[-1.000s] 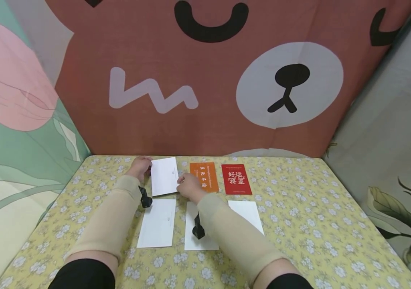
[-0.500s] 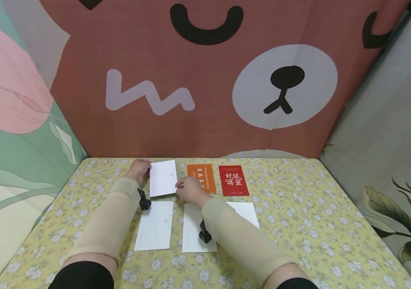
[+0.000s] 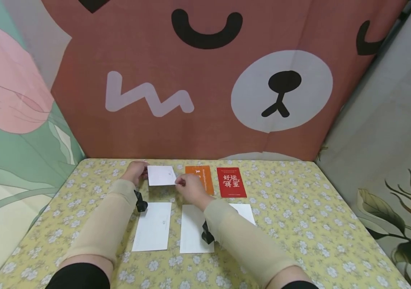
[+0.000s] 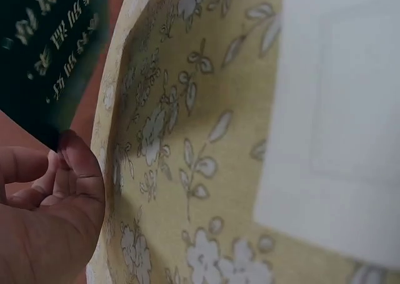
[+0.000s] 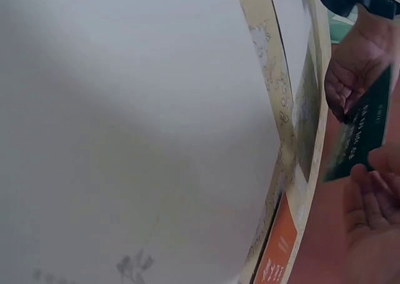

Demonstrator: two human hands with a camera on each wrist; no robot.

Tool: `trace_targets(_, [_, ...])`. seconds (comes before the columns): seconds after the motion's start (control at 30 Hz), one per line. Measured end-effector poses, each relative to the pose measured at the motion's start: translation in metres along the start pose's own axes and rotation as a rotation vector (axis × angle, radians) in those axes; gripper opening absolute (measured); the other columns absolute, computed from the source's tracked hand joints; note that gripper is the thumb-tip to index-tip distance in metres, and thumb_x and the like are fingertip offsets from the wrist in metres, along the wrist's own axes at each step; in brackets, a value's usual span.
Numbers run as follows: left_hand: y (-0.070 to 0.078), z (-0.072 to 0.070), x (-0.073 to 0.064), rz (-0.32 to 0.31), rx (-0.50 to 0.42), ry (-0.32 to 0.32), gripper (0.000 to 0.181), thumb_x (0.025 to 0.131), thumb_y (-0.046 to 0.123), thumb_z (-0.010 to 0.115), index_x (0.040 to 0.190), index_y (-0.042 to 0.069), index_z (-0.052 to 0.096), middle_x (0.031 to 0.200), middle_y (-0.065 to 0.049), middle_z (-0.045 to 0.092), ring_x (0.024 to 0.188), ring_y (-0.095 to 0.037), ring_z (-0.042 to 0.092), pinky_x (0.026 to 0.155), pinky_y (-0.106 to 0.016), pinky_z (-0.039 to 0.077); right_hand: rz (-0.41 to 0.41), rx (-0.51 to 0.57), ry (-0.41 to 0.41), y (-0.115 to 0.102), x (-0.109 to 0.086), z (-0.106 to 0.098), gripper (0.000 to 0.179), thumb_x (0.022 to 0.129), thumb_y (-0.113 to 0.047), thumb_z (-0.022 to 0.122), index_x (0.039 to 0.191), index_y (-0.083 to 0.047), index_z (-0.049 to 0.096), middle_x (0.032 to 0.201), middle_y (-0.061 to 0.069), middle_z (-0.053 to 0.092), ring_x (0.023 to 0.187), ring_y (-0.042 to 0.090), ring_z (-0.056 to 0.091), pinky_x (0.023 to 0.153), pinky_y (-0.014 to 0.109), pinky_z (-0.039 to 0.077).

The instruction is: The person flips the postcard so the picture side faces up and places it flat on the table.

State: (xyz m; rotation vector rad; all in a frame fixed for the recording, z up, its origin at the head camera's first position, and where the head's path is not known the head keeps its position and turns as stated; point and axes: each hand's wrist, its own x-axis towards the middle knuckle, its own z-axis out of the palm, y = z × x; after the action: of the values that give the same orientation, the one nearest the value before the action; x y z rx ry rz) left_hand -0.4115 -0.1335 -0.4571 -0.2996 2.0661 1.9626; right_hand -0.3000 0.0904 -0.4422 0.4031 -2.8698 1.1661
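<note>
A: ok so what actually changed just now?

B: The lifted card point(image 3: 160, 175). Half a second ago the head cam saw it a good bit taller, now it's squashed to a short slab, so it's been tipped more.

A: Who's got it?

B: Both, in a pinch. Left hand point(image 3: 134, 172) on its left side, right hand point(image 3: 192, 188) at its near right corner.

A: And it's where?

B: Up off the table point(image 3: 284, 224), by the far edge, towards the far left corner.

A: White all over?

B: Nah, white from the head, but both wrist cams catch a dark green side point(image 4: 53, 46) with writing. I'd call that mid-turn, not laid flat yet.

A: Anything else shift?

B: Don't think so. Orange card point(image 3: 205, 176) and red card point(image 3: 232, 182) lie print-up along the far edge. Left white card point(image 3: 151, 227), middle white card point(image 3: 195, 233) and right white card point(image 3: 244, 210) sit a row further from that edge, the last one part hidden by the right sleeve point(image 3: 248, 241).
</note>
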Motion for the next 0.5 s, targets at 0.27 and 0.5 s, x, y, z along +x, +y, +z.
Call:
trace_targets(0.27, [-0.005,-0.008,-0.004,0.096,0.032,-0.049,0.036,0.109,0.002,0.040,0.141,-0.014,0.047,0.086,-0.003,0.061,0.070,-0.008,0.059,0.067,-0.024,0.054,-0.019,0.098,0.043,-0.002,-0.003,-0.009,0.018,0.106,-0.012,0.061,0.116,-0.005,0.073,0.110,0.005,0.072,0.102,0.020,0.067,0.087,0.034,0.056])
trace_targets(0.5, [-0.010,-0.014,-0.018,0.176,0.286,-0.058,0.029,0.108,0.002,0.041,0.131,-0.011,0.053,0.112,-0.016,0.058,0.093,-0.023,0.058,0.080,-0.036,0.051,-0.053,0.121,0.055,-0.007,-0.002,-0.014,0.016,0.106,-0.014,0.061,0.114,-0.009,0.073,0.110,0.003,0.072,0.101,0.019,0.068,0.086,0.033,0.057])
